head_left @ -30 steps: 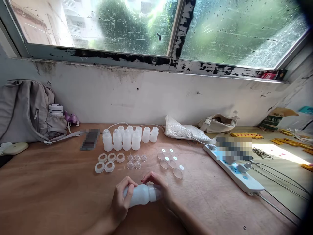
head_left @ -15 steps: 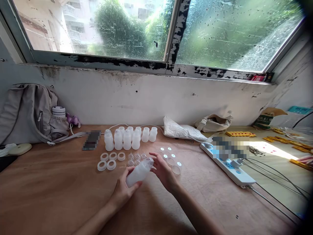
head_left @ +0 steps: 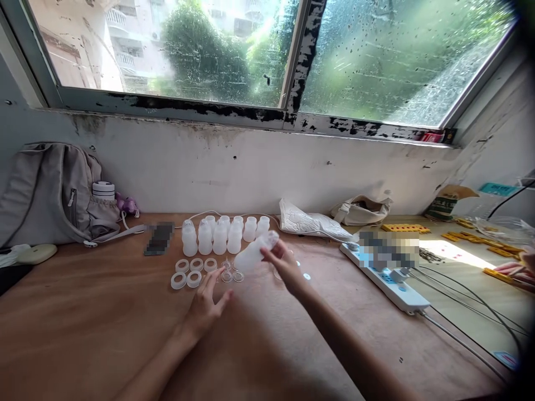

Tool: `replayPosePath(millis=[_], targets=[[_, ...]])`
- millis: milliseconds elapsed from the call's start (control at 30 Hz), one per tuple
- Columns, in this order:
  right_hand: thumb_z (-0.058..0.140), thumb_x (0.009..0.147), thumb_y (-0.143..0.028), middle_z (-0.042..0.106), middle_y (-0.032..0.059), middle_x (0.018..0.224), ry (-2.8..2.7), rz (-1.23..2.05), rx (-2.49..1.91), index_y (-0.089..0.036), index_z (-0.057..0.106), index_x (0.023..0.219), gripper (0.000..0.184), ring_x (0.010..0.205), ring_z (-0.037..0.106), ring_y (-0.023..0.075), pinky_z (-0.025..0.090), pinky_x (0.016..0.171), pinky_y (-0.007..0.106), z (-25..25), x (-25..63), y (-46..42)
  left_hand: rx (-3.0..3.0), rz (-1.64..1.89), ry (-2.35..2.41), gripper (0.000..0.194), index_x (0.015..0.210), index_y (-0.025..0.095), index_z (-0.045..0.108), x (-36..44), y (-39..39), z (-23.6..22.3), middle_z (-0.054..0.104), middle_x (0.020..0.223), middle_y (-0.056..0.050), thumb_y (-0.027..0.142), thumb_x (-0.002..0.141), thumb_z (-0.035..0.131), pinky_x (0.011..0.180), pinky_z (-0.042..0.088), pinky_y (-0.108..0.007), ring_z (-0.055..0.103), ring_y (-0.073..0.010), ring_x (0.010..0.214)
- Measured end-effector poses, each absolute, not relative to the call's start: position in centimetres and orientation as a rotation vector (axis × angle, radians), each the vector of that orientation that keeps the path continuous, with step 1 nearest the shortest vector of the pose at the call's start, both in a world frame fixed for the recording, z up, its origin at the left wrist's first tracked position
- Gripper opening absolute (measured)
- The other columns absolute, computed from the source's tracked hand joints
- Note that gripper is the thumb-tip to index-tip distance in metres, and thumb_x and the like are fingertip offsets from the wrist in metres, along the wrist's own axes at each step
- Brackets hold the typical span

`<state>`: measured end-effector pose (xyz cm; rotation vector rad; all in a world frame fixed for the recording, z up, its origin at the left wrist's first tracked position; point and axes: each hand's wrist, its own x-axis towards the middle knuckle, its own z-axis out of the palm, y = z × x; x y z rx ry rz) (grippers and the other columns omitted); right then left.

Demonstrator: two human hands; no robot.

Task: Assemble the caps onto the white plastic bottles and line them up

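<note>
My right hand [head_left: 284,264] is closed around the clear top of a frosted white baby bottle [head_left: 249,255], which it holds tilted above the table. The bottle's base points left toward the small parts. Lower left of it, my left hand [head_left: 208,303] is open, fingers spread and holding nothing, its fingertips near clear teat-like pieces [head_left: 226,276]. White rings [head_left: 178,280] lie in two rows just left of these. Behind them stand several frosted bottles [head_left: 204,239], the front-left one with a clear cap [head_left: 189,227]. Small white discs [head_left: 307,277] lie beyond my right wrist, partly hidden.
A white power strip [head_left: 384,278] with plugs and cables lies to the right. Near the wall are a white padded bag [head_left: 311,221] and a beige pouch [head_left: 361,210]. A grey backpack [head_left: 54,195] stands at the left. Another person's hand [head_left: 512,270] shows at the right edge, beside yellow pieces [head_left: 480,241].
My left hand has let go of the bottle and moved slightly left and down, fingers spreading. My right hand now holds the bottle alone, raised farther from me and to the right.
</note>
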<state>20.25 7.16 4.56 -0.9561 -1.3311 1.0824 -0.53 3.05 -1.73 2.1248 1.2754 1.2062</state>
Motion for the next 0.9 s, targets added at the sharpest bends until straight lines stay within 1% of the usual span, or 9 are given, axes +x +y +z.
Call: replayPosePath(millis=[67,133,233,333,567,800,900], targets=[[0.062,0.072,-0.034,0.06,0.005,0.098,-1.341,0.931,-0.953,-0.023,0.048,0.098,0.032,0.088,0.057,0.0198,0.044,0.076,0.036,4.8,21.2,9.7,2.279,1.186,1.331,0.035,0.116,0.021,0.046,-1.3,3.7,-2.0,0.054,0.112,-0.008,0.024,0.081,0.045,0.092,0.037,-0.04,0.048,-0.0219,0.107],[0.063,0.069,-0.034,0.06,0.0059,0.096,-1.426,0.848,-1.016,-0.022,0.048,0.097,0.034,0.09,0.057,0.0206,0.043,0.079,0.037,4.4,21.8,12.1,2.385,1.151,1.402,0.031,0.111,0.021,0.05,-1.9,4.3,-2.3,0.056,0.107,-0.007,0.021,0.08,0.045,0.09,0.038,-0.04,0.05,-0.0226,0.103],[0.065,0.066,-0.034,0.061,0.006,0.092,-1.531,0.794,-1.145,-0.021,0.05,0.097,0.036,0.087,0.057,0.0217,0.043,0.079,0.04,3.1,22.0,15.1,2.428,1.107,1.481,0.029,0.107,0.02,0.053,-2.6,4.8,-2.8,0.057,0.105,-0.007,0.018,0.079,0.046,0.087,0.04,-0.039,0.05,-0.0225,0.101],[0.067,0.063,-0.032,0.06,0.0073,0.094,-1.537,0.787,-1.183,-0.02,0.053,0.095,0.036,0.087,0.057,0.0227,0.043,0.079,0.043,1.8,21.7,16.7,2.436,1.082,1.515,0.028,0.106,0.019,0.053,-3.1,5.3,-3.0,0.057,0.105,-0.007,0.017,0.079,0.045,0.087,0.04,-0.039,0.05,-0.0224,0.101],[0.065,0.065,-0.033,0.059,0.0069,0.1,-1.56,0.791,-1.187,-0.022,0.055,0.098,0.036,0.091,0.056,0.0219,0.041,0.083,0.042,0.9,21.2,17.6,2.441,1.104,1.592,0.028,0.104,0.019,0.053,-4.0,6.1,-3.3,0.057,0.103,-0.007,0.017,0.078,0.045,0.085,0.04,-0.039,0.05,-0.0228,0.099],[0.063,0.067,-0.033,0.058,0.0087,0.1,-1.573,0.777,-1.213,-0.022,0.049,0.105,0.042,0.095,0.054,0.0233,0.041,0.084,0.044,0.4,21.1,17.9,2.434,1.053,1.656,0.03,0.106,0.019,0.053,-4.2,6.2,-3.3,0.057,0.104,-0.007,0.017,0.077,0.046,0.082,0.041,-0.037,0.051,-0.0236,0.099],[0.063,0.066,-0.034,0.054,0.0107,0.104,-1.56,0.746,-1.237,-0.021,0.044,0.111,0.051,0.096,0.053,0.0247,0.041,0.083,0.045,0.8,20.8,17.5,2.437,1.038,1.725,0.031,0.106,0.021,0.053,-4.3,6.1,-3.2,0.057,0.105,-0.007,0.017,0.076,0.046,0.079,0.042,-0.037,0.051,-0.0248,0.098]])
